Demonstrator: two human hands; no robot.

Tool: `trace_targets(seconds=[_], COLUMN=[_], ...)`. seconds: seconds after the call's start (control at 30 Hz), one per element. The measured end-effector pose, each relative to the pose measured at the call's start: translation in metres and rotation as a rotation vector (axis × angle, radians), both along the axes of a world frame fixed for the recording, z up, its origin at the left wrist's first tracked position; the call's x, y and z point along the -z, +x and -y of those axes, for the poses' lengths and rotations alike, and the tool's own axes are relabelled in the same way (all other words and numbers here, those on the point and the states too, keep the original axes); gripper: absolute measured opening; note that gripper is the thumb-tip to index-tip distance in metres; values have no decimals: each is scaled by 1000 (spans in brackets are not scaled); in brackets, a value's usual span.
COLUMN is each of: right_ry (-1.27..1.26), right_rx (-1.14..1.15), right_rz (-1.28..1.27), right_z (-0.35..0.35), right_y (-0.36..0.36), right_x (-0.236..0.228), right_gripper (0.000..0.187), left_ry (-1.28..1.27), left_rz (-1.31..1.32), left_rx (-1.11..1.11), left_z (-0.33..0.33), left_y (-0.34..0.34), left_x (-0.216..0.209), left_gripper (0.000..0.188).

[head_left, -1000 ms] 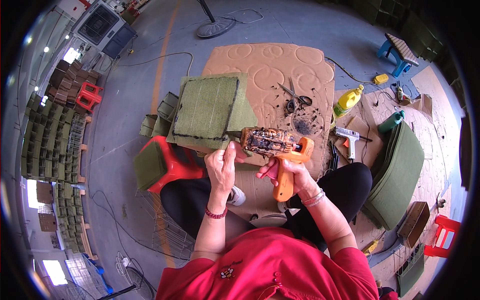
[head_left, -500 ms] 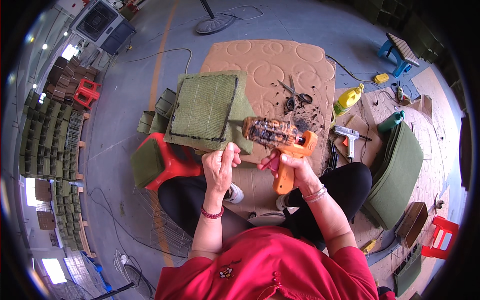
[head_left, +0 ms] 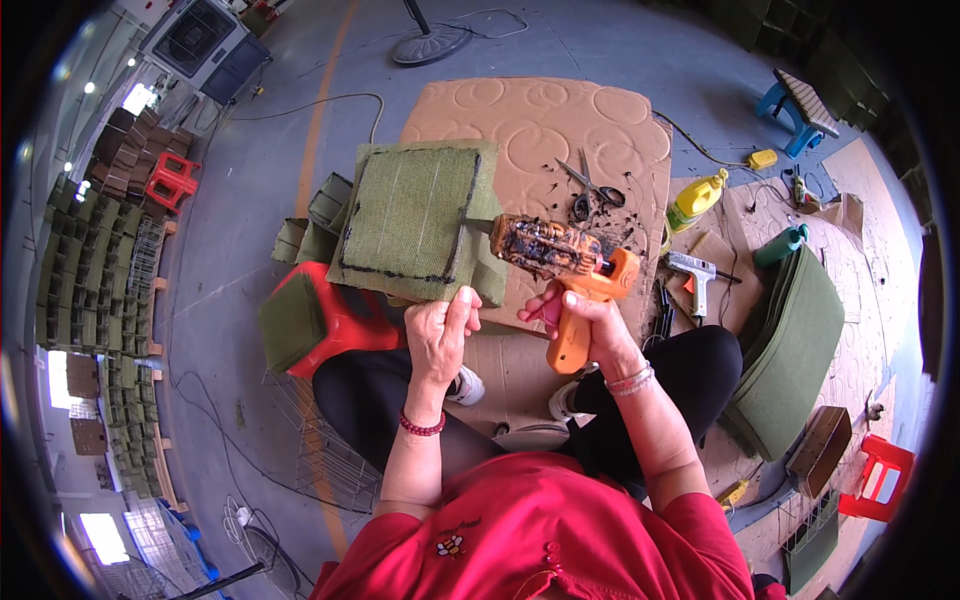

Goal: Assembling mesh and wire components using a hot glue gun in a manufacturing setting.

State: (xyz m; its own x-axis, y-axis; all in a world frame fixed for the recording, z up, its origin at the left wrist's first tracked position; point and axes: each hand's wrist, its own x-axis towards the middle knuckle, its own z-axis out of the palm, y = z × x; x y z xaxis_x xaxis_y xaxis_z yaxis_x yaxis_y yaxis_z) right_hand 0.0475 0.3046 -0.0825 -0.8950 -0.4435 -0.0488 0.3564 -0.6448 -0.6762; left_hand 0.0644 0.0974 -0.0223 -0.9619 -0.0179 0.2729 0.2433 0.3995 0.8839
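My right hand [head_left: 597,325] is wrapped round the handle of an orange glue gun [head_left: 572,335], its barrel crusted with dark residue. The gun's nozzle points left, at the right border of a green woven fabric panel [head_left: 410,210]. Dark glue lines run along the panel's edges, heaviest on the near and right sides. At the panel's near edge my left hand [head_left: 438,325] pinches the fabric between thumb and curled fingers. Beneath the panel, what supports it is mostly hidden.
Black-handled scissors [head_left: 582,205] lie among dark scraps on cardboard [head_left: 520,120]. To the right are a yellow bottle [head_left: 697,200], a white glue gun [head_left: 700,280], a green bottle [head_left: 782,243] and stacked green sheets [head_left: 795,350]. A red stool [head_left: 345,325] stands at left.
The orange glue gun's nozzle has shifted slightly farther away along the panel's right border, and the barrel is tilted more. My left hand keeps its pinch on the near edge.
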Motion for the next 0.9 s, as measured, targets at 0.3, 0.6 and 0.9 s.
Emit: trace_targets(seconds=[0.3, 0.6, 0.9], right_ry=[-13, -2, 85], right_rx=[-27, 68, 47], right_rz=[31, -32, -27], right_z=[1, -1, -1], right_y=[3, -35, -17], right_x=[6, -7, -18], right_gripper=[40, 38, 39], left_ry=[0, 28, 75], left_rz=[16, 11, 39], left_rx=[2, -5, -22], left_z=[1, 0, 1], left_y=[1, 1, 2], left_x=[0, 3, 2], left_gripper=[41, 41, 37])
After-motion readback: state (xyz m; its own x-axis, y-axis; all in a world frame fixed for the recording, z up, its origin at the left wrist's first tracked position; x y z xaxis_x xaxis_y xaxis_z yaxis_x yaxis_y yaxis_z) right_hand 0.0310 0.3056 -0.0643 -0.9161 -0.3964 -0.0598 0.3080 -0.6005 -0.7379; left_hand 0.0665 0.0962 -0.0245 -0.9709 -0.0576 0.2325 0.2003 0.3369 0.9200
